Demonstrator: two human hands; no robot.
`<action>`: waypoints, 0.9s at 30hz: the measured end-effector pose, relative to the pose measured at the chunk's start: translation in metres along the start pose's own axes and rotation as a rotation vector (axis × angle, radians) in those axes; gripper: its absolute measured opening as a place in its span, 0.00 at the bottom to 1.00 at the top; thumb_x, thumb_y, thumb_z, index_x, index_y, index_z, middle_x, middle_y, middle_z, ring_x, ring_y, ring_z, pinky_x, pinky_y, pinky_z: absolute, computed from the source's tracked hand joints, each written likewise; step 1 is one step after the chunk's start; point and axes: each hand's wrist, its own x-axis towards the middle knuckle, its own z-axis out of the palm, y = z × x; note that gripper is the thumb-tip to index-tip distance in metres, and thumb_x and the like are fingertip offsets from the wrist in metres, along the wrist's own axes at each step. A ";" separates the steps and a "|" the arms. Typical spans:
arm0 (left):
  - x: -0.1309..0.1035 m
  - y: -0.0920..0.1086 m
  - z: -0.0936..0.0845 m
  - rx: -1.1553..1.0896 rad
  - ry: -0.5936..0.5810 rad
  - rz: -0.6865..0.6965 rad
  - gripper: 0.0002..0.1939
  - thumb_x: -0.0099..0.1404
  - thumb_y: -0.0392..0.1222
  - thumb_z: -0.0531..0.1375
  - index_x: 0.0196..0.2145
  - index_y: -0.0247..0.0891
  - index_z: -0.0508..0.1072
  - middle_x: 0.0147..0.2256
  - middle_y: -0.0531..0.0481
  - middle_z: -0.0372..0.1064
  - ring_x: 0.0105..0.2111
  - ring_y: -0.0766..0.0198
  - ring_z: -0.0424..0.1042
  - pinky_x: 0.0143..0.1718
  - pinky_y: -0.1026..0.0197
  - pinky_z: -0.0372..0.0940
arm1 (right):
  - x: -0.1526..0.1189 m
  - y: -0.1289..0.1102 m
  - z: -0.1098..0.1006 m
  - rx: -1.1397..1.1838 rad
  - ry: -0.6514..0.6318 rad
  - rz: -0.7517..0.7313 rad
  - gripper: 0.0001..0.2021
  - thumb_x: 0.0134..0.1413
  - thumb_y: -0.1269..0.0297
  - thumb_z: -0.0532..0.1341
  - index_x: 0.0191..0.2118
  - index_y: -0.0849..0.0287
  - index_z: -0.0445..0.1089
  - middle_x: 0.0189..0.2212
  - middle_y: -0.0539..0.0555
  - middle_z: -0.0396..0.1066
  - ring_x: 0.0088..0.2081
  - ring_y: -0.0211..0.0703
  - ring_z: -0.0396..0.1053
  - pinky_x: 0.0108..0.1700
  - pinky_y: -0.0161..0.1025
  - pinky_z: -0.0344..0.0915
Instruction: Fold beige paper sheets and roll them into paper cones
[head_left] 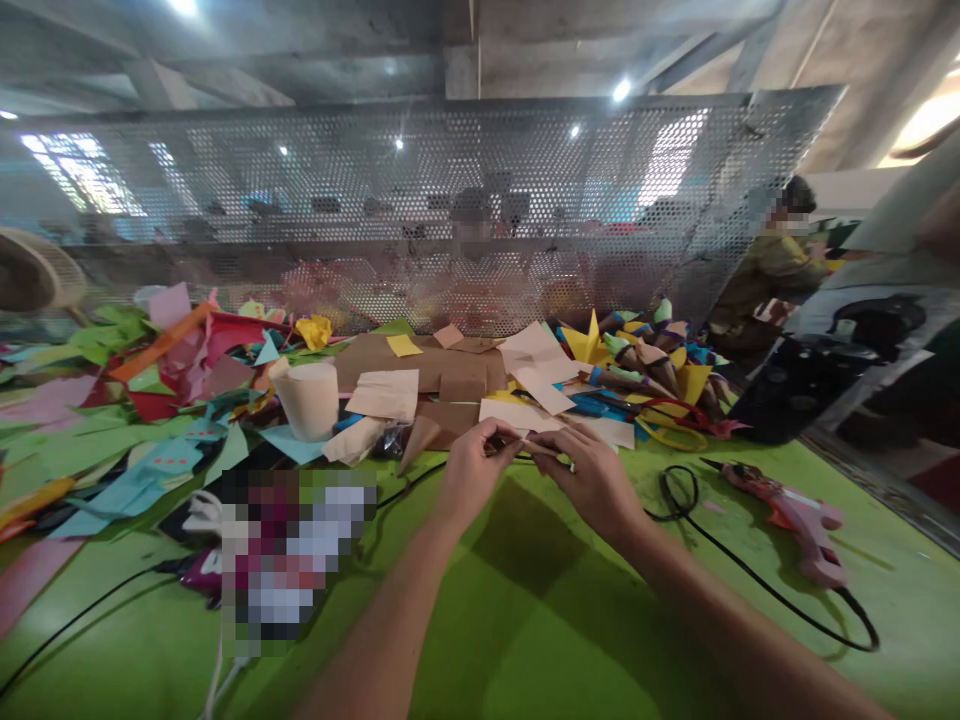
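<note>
My left hand (474,470) and my right hand (592,475) meet over the middle of the green table (517,650), fingertips pinched close together. A small pale piece shows between them, possibly paper, but the fingers cover most of it. Just beyond the hands lie beige paper pieces (536,370) and a brown sheet (461,375). To the right of my right hand, a pink glue gun (806,535) rests on its side on the table, its black cord looping back toward the hand.
Left of the hands stands a cream paper cup (309,400). Cut colored paper (180,350) heaps up at the far left, and rolled paper cones (660,350) pile at the right. A perforated metal screen (450,200) closes the back. Another person (787,255) sits at far right.
</note>
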 end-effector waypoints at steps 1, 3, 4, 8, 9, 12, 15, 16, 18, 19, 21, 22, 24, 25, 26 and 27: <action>-0.001 0.002 -0.001 0.097 -0.018 0.061 0.08 0.64 0.41 0.62 0.40 0.40 0.77 0.38 0.47 0.76 0.38 0.59 0.73 0.42 0.60 0.65 | 0.000 0.000 0.000 0.008 -0.020 0.010 0.05 0.60 0.68 0.59 0.38 0.56 0.74 0.37 0.57 0.78 0.40 0.51 0.71 0.43 0.46 0.64; -0.002 0.006 -0.003 0.273 -0.088 0.163 0.15 0.64 0.36 0.60 0.48 0.43 0.75 0.47 0.45 0.74 0.47 0.55 0.71 0.49 0.57 0.63 | -0.001 0.000 0.001 0.031 -0.058 0.036 0.05 0.57 0.71 0.59 0.37 0.56 0.73 0.36 0.57 0.77 0.40 0.51 0.70 0.42 0.45 0.63; -0.002 0.007 -0.003 0.347 -0.132 0.189 0.18 0.64 0.34 0.60 0.52 0.45 0.74 0.49 0.45 0.73 0.49 0.54 0.70 0.51 0.55 0.62 | -0.001 0.000 0.002 0.055 -0.069 0.058 0.06 0.55 0.72 0.60 0.37 0.56 0.72 0.36 0.56 0.77 0.40 0.51 0.70 0.42 0.45 0.63; -0.002 0.008 -0.001 0.546 -0.239 0.182 0.16 0.67 0.36 0.57 0.51 0.43 0.75 0.43 0.42 0.76 0.45 0.50 0.71 0.48 0.53 0.61 | -0.004 0.003 0.009 0.323 -0.052 0.264 0.11 0.53 0.70 0.60 0.43 0.55 0.66 0.34 0.52 0.76 0.36 0.45 0.72 0.38 0.40 0.65; -0.002 0.008 0.000 0.551 -0.243 0.176 0.13 0.68 0.38 0.57 0.49 0.42 0.76 0.41 0.42 0.76 0.43 0.50 0.71 0.45 0.53 0.61 | -0.004 0.004 0.010 0.402 -0.040 0.318 0.10 0.53 0.68 0.61 0.43 0.55 0.65 0.32 0.51 0.75 0.34 0.44 0.71 0.35 0.39 0.65; -0.001 0.005 0.001 0.482 -0.217 0.134 0.08 0.68 0.40 0.58 0.39 0.40 0.78 0.37 0.43 0.75 0.39 0.52 0.71 0.41 0.57 0.61 | -0.003 0.006 0.011 0.527 -0.046 0.354 0.08 0.54 0.61 0.62 0.39 0.55 0.65 0.31 0.50 0.73 0.31 0.41 0.70 0.32 0.37 0.64; 0.000 0.002 -0.001 0.366 -0.163 0.028 0.07 0.67 0.39 0.57 0.34 0.40 0.76 0.34 0.45 0.74 0.35 0.55 0.70 0.38 0.59 0.59 | 0.000 0.003 0.005 0.499 -0.085 0.247 0.11 0.53 0.61 0.64 0.43 0.57 0.69 0.36 0.53 0.74 0.36 0.44 0.70 0.38 0.40 0.67; 0.000 0.000 -0.003 0.312 -0.163 -0.010 0.08 0.67 0.40 0.57 0.35 0.39 0.75 0.33 0.46 0.73 0.34 0.56 0.69 0.37 0.60 0.59 | 0.001 0.002 0.002 0.472 -0.102 0.205 0.14 0.52 0.62 0.65 0.46 0.56 0.70 0.39 0.54 0.75 0.39 0.45 0.71 0.41 0.41 0.67; 0.002 -0.003 -0.007 0.198 -0.186 -0.079 0.09 0.68 0.43 0.55 0.36 0.39 0.74 0.32 0.49 0.71 0.33 0.59 0.67 0.36 0.61 0.58 | 0.002 0.000 -0.003 0.401 -0.135 0.132 0.22 0.48 0.65 0.67 0.51 0.55 0.69 0.43 0.55 0.75 0.44 0.48 0.71 0.47 0.44 0.67; 0.003 -0.004 -0.009 0.150 -0.205 -0.107 0.09 0.68 0.44 0.55 0.36 0.38 0.73 0.31 0.50 0.70 0.33 0.60 0.66 0.36 0.62 0.57 | 0.002 0.000 -0.004 0.363 -0.148 0.105 0.24 0.47 0.66 0.67 0.53 0.54 0.69 0.44 0.56 0.75 0.46 0.49 0.71 0.48 0.45 0.67; 0.004 -0.005 -0.014 0.083 -0.251 -0.156 0.11 0.67 0.47 0.55 0.35 0.37 0.71 0.30 0.52 0.67 0.32 0.62 0.64 0.35 0.62 0.56 | 0.002 0.000 -0.006 0.290 -0.153 0.057 0.23 0.49 0.68 0.66 0.53 0.54 0.70 0.45 0.56 0.75 0.46 0.49 0.71 0.47 0.45 0.68; 0.004 -0.004 -0.016 0.060 -0.280 -0.178 0.12 0.67 0.49 0.56 0.34 0.37 0.71 0.29 0.53 0.65 0.32 0.62 0.63 0.35 0.62 0.56 | 0.002 0.001 -0.006 0.258 -0.144 0.028 0.21 0.50 0.69 0.65 0.52 0.54 0.71 0.45 0.56 0.76 0.46 0.49 0.71 0.46 0.44 0.68; 0.004 -0.002 -0.018 0.012 -0.357 -0.225 0.16 0.66 0.53 0.57 0.35 0.36 0.71 0.29 0.54 0.64 0.31 0.64 0.61 0.35 0.62 0.55 | 0.001 0.003 -0.007 0.210 -0.122 -0.034 0.16 0.53 0.70 0.63 0.49 0.54 0.73 0.41 0.55 0.77 0.43 0.47 0.72 0.44 0.42 0.67; 0.003 -0.001 -0.019 -0.012 -0.400 -0.245 0.17 0.66 0.54 0.57 0.36 0.36 0.71 0.29 0.54 0.63 0.31 0.64 0.61 0.35 0.62 0.55 | 0.001 0.003 -0.007 0.195 -0.111 -0.063 0.14 0.55 0.70 0.63 0.48 0.54 0.74 0.38 0.54 0.77 0.41 0.46 0.72 0.42 0.40 0.67; 0.003 0.000 -0.019 -0.033 -0.435 -0.261 0.18 0.66 0.55 0.57 0.38 0.35 0.71 0.29 0.54 0.63 0.31 0.65 0.61 0.35 0.63 0.55 | 0.001 0.004 -0.007 0.184 -0.101 -0.085 0.12 0.56 0.68 0.63 0.47 0.55 0.74 0.35 0.53 0.77 0.39 0.45 0.71 0.41 0.39 0.66; 0.003 0.000 -0.019 -0.051 -0.460 -0.269 0.18 0.66 0.55 0.57 0.38 0.35 0.71 0.30 0.54 0.63 0.31 0.65 0.60 0.35 0.63 0.55 | 0.001 0.003 -0.008 0.180 -0.093 -0.099 0.10 0.57 0.66 0.64 0.45 0.55 0.75 0.33 0.53 0.76 0.37 0.44 0.71 0.40 0.38 0.66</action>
